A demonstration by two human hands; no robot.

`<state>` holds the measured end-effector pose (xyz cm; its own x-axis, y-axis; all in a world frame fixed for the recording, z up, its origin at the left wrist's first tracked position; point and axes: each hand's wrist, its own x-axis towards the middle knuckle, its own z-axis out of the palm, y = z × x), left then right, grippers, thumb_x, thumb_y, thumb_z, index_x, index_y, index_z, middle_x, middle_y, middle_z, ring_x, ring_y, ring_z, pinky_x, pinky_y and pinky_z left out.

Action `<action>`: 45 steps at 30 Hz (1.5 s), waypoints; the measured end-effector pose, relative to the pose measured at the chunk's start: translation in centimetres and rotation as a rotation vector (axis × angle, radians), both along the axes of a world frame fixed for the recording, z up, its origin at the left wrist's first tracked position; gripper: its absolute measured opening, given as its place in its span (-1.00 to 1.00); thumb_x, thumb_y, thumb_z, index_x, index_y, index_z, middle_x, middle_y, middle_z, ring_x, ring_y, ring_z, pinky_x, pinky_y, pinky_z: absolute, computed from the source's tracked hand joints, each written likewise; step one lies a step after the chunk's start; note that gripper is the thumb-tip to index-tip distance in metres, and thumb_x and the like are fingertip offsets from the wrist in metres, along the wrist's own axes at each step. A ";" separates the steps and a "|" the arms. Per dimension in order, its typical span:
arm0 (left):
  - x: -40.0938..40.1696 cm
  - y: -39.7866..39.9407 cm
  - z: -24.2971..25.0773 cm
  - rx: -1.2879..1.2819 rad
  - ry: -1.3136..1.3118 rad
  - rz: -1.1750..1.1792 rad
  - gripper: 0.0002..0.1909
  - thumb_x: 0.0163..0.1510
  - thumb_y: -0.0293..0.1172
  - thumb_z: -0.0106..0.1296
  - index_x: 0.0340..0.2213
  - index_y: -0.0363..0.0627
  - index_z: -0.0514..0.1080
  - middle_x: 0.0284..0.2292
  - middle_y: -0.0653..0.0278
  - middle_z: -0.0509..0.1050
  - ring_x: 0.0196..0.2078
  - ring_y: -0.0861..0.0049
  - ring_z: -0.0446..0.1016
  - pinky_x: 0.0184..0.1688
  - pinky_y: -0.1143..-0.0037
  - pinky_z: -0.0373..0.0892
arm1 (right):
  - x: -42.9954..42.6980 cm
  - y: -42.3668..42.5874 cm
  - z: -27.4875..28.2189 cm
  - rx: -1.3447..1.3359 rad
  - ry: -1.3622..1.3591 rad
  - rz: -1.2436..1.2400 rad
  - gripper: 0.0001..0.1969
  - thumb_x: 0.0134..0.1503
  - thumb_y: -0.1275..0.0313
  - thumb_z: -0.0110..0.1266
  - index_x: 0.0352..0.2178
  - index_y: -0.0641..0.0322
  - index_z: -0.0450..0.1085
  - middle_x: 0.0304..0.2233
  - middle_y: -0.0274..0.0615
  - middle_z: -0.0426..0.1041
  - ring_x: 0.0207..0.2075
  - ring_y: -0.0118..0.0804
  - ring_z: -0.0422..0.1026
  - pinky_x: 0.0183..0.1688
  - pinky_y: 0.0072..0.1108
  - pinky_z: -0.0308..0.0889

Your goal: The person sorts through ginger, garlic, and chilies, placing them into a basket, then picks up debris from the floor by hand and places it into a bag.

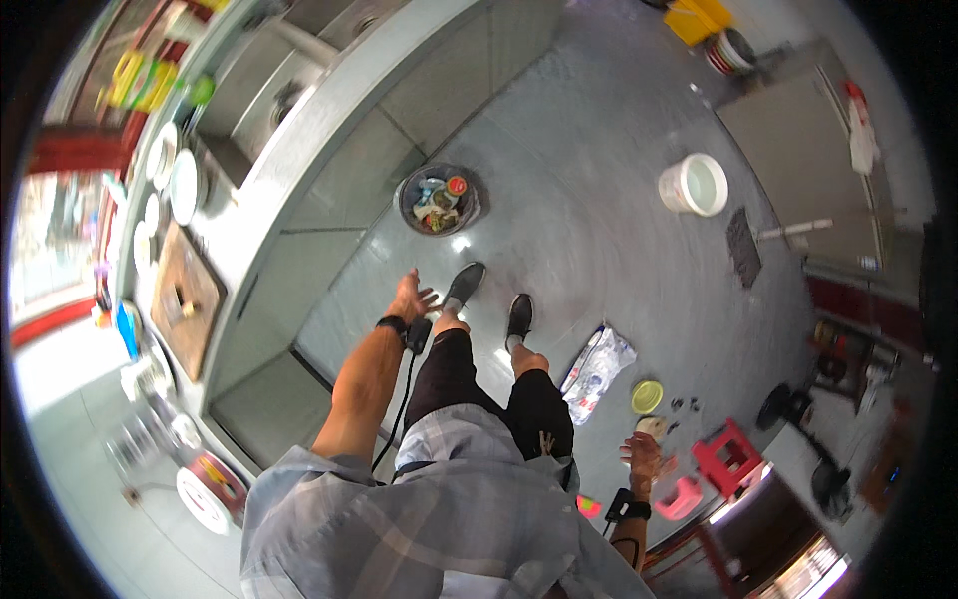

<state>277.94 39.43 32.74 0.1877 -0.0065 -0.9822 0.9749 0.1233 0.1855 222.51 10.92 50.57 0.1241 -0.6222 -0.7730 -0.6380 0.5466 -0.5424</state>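
My left hand [413, 299] hangs beside my left knee, fingers spread and holding nothing. A black trash bin [477, 212] full of refuse stands on the floor beyond it, against the counter base. Out to my right side swings my right hand [644, 454], its fingers apart and nothing in them. Close to it in the picture are a yellow-green plastic basin [647, 397], a pink plastic stool [679, 499] and a red stool [727, 458]. A white and blue plastic bag [599, 374] lies on the floor right of my feet.
Along the left runs a counter [258, 183] with sinks [277, 97], a wooden cutting board [187, 299] with a cleaver [179, 303], and several plates [185, 186]. A white bucket [677, 186] and a mop [744, 248] are at the right. A fan [831, 487] stands lower right.
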 end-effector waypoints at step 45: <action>-32.4 -22.7 6.9 0.147 -0.277 -2.717 -0.84 0.12 -0.33 -0.15 -0.40 -0.07 0.41 -0.55 0.25 0.46 -0.53 0.45 0.45 -0.53 0.46 0.37 | -8.9 57.1 -3.9 0.065 0.569 -0.748 -0.78 -0.06 0.41 0.09 -0.32 0.20 0.45 -0.42 0.07 0.50 -0.39 0.08 0.49 -0.32 -0.30 0.43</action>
<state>245.56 16.77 39.65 -0.0338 -0.2385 -0.9706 -0.8692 -0.4723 0.1463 213.64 68.05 46.69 -0.6973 -0.3414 -0.6302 -0.2690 0.9397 -0.2114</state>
